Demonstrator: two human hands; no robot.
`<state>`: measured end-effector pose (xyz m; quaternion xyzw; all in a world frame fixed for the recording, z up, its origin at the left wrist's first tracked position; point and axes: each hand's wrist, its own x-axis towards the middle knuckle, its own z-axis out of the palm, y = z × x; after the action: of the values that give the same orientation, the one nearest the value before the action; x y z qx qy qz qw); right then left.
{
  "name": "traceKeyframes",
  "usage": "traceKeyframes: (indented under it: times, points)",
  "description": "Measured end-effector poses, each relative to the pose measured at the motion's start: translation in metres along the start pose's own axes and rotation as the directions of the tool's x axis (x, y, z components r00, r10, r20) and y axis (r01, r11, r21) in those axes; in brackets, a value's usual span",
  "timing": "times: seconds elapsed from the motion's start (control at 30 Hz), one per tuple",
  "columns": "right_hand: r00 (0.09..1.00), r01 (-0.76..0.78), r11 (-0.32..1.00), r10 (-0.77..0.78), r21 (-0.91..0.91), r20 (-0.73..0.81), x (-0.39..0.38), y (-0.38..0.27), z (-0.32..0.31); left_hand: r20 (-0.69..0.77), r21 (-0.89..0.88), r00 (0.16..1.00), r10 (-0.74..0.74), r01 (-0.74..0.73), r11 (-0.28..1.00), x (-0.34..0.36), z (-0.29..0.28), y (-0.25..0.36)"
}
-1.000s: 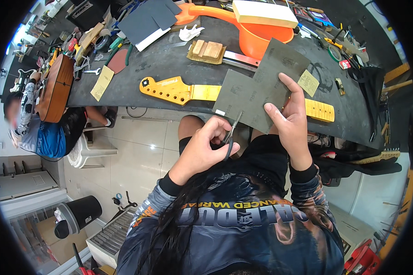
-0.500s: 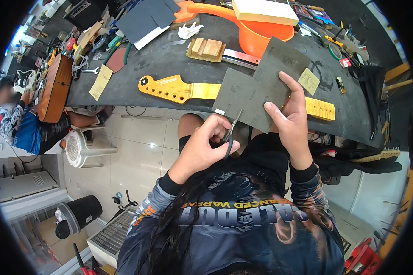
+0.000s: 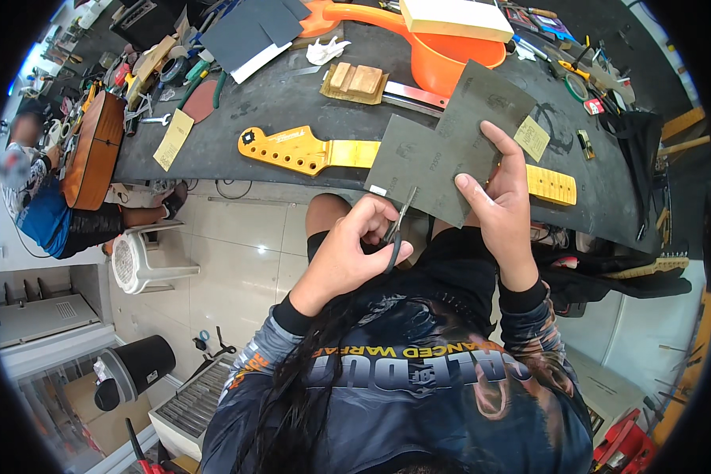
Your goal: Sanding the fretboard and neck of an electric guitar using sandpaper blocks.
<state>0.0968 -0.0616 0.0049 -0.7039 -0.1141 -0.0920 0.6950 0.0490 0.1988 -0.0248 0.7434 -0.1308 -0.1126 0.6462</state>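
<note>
My left hand is closed round the handles of a pair of scissors, whose blades lie at the near edge of a dark grey sandpaper sheet. The sheet has a step-shaped outline and printing on its back. My right hand grips its right side, thumb on top, forefinger stretched along it. Beyond and beneath the sheet, an amber guitar neck lies along the bench's near edge; the sheet hides its middle. A sanding block with sandpaper under it sits farther back.
On the dark workbench stand an orange dipper with a pale block across it, dark sheets and scattered tools. At the left, a person sits by a brown guitar body. A white stool stands on the floor.
My hands, the scissors and the sheet stay nearly still. The person at the left has leaned toward the bench and shifted a leg.
</note>
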Motion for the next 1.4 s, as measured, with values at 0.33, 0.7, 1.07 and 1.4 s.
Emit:
traceKeyframes:
  times: [0.33, 0.7, 1.07, 1.4]
  points:
    - [1.000, -0.001, 1.000, 0.000, -0.010, -0.004, -0.002, -0.003, 0.000, -0.009, -0.013, 1.000, -0.002, 0.002, 1.000, -0.002, 0.001, 0.003]
    - [1.000, 0.006, 1.000, -0.006, -0.014, -0.002, -0.004, -0.006, 0.000, -0.015, -0.007, 1.000, 0.017, -0.017, 1.000, -0.006, 0.001, 0.004]
    - [1.000, 0.019, 1.000, -0.019, -0.025, 0.002, -0.006, -0.008, 0.001, 0.031, -0.003, 0.998, -0.050, 0.051, 0.999, -0.010, -0.001, 0.006]
    - [1.000, 0.003, 1.000, -0.003, 0.014, 0.008, -0.006, -0.010, 0.003, 0.021, -0.011, 1.000, -0.023, 0.023, 1.000, -0.011, -0.001, 0.003]
